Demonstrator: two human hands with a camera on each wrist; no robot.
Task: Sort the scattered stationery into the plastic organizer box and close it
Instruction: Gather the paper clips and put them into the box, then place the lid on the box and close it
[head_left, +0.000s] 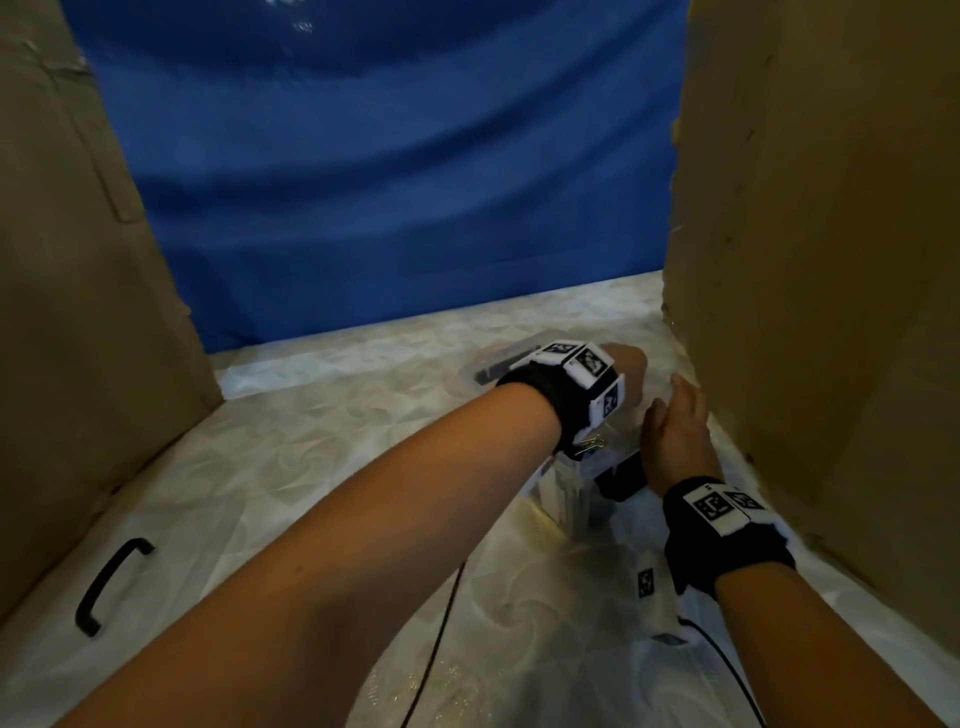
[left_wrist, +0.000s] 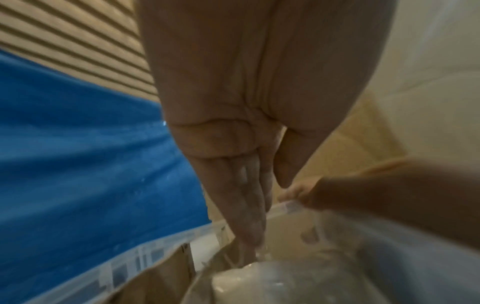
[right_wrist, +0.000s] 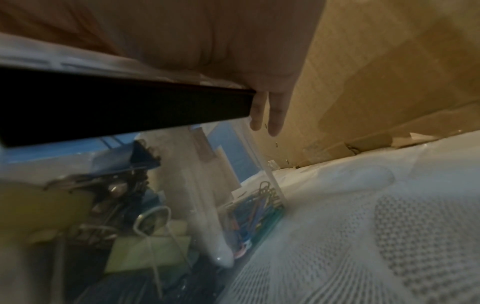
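Note:
The clear plastic organizer box (head_left: 566, 493) stands at the right of the table, between my two hands. My left hand (head_left: 628, 364) reaches across it, and its straight fingers (left_wrist: 249, 236) point down onto the clear lid (left_wrist: 285, 277). On the box's right side, my right hand (head_left: 670, 415) lays its palm on the lid's edge above a black strip (right_wrist: 124, 102), with straight fingers (right_wrist: 275, 117) hanging over the rim. Through the clear wall I see coloured paper clips (right_wrist: 254, 207), binder clips (right_wrist: 109, 185) and yellow notes (right_wrist: 148, 253).
Cardboard walls stand at the left (head_left: 67, 312) and close on the right (head_left: 831, 260), with a blue sheet (head_left: 389, 182) behind. A black U-shaped piece (head_left: 111, 587) lies on the white patterned cloth (head_left: 311, 441) at the near left. Thin black cables (head_left: 441, 623) run under my arms.

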